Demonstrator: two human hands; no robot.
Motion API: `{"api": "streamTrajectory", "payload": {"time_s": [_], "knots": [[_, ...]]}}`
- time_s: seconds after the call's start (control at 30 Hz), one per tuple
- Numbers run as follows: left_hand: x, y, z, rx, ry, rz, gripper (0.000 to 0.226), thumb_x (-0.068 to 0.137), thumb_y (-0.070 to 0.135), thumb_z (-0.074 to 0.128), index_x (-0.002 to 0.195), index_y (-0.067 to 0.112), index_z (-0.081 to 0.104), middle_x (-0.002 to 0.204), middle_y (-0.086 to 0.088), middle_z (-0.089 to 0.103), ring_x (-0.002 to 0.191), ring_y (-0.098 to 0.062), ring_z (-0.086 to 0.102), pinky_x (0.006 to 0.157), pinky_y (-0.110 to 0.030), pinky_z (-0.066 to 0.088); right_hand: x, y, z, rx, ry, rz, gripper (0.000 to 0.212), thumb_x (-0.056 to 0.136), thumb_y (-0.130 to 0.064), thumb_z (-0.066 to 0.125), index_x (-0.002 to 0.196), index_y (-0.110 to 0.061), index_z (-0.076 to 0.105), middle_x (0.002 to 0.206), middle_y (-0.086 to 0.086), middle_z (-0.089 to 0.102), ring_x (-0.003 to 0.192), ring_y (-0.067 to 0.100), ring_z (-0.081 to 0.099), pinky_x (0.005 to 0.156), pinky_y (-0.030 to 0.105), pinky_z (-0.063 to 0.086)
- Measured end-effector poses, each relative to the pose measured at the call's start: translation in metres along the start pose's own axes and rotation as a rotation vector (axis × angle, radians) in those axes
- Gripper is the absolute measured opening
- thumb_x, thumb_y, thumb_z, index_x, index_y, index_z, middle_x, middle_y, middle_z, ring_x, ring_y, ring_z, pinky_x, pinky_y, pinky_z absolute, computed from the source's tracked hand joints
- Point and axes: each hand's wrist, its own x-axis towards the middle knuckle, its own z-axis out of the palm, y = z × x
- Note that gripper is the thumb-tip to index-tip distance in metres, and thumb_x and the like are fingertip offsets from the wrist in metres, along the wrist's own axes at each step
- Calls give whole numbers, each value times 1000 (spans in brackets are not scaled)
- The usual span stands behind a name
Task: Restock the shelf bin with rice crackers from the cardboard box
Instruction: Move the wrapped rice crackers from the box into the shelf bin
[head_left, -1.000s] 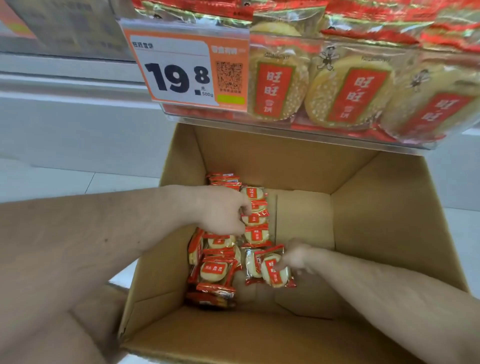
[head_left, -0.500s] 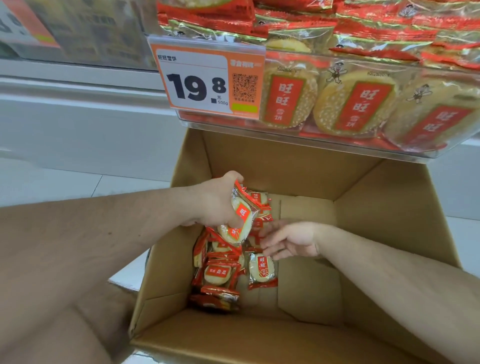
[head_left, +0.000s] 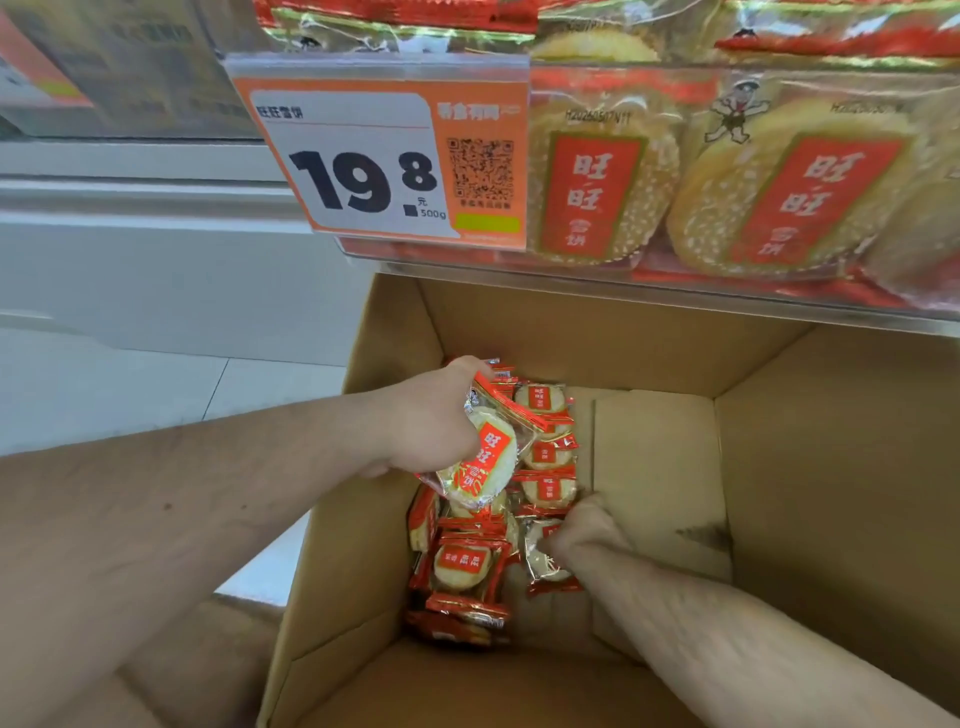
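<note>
An open cardboard box (head_left: 810, 457) stands on the floor under the shelf bin (head_left: 675, 280), whose clear front shows red and gold rice cracker packs (head_left: 597, 197). Several small cracker packets (head_left: 545, 447) lie along the box's left side. My left hand (head_left: 431, 421) hovers above them, shut on a small bunch of cracker packets (head_left: 483, 457). My right hand (head_left: 587, 530) is down on the box floor, fingers curled around a packet (head_left: 545, 566) there.
An orange price tag reading 19.8 (head_left: 374, 161) hangs on the bin's front left. White floor tiles (head_left: 130, 384) and a white shelf base (head_left: 156, 270) lie to the left of the box. The box's right half is bare cardboard.
My left hand lifted a bunch of packets from the pile and holds them raised. My right hand let go of one packet, rose open, then dropped back onto a packet.
</note>
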Motion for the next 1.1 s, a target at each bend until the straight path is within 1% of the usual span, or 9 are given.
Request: {"api": "streamTrajectory", "payload": {"time_s": [0.1,0.27,0.43,0.6,0.7,0.8,0.87,0.97,1.1], "knots": [[-1,-1,-3,-41,21,5,73,87,0,58,144,33,26,104,-15,64,79,-20,59,64,-34,46,-4,0,-12,-8,-93,21,67,62,-44,88,118,-18,61,113,0,69,102,17,66,87,26,54],[-8,1,-5,-75,10,14,64,86,1,59,139,26,35,103,-12,65,89,-29,66,65,-39,53,-24,14,-50,-171,-137,7,61,73,-30,85,125,-11,59,120,4,66,109,19,64,87,25,52],[-21,10,-8,-124,15,81,36,73,16,67,107,17,55,107,-16,66,96,-28,67,70,-39,52,-83,9,-139,-375,-130,-231,58,74,-37,83,119,-7,61,103,2,68,91,17,65,73,25,55],[-35,23,-8,-262,23,140,51,75,15,69,123,18,52,111,-16,66,93,-26,66,74,-36,52,-163,10,-222,13,-341,-491,22,77,-25,83,80,-12,66,77,-4,70,75,9,66,61,20,48],[-50,36,-5,-360,-13,196,44,77,13,68,118,20,57,113,-8,67,104,-27,66,92,-47,54,-202,11,-247,272,-421,-618,14,80,-24,79,80,-13,70,81,1,72,71,10,62,59,20,41],[-67,50,0,-482,-64,270,30,82,2,62,107,19,63,105,-9,72,96,-26,69,89,-46,56,-226,9,-257,464,-397,-732,3,79,-19,74,82,-20,74,84,1,75,77,11,70,69,24,52],[-81,59,1,-575,-111,321,35,86,-10,51,108,14,63,100,-11,74,89,-26,72,75,-39,59,-237,6,-259,554,-309,-758,33,75,-18,78,106,-12,67,98,6,76,92,21,73,86,37,56],[-103,69,-5,-656,-156,402,48,83,-18,43,114,12,64,103,-11,74,90,-24,72,71,-35,58,-245,4,-258,652,-177,-750,64,62,-23,83,117,-5,55,99,10,75,91,24,73,79,40,57],[-122,75,-15,-679,-176,532,61,68,-14,53,123,13,59,115,-13,71,98,-25,68,72,-31,54,-255,2,-262,787,-136,-775,43,74,-8,78,111,-3,55,86,10,76,70,15,73,53,22,53]]}}
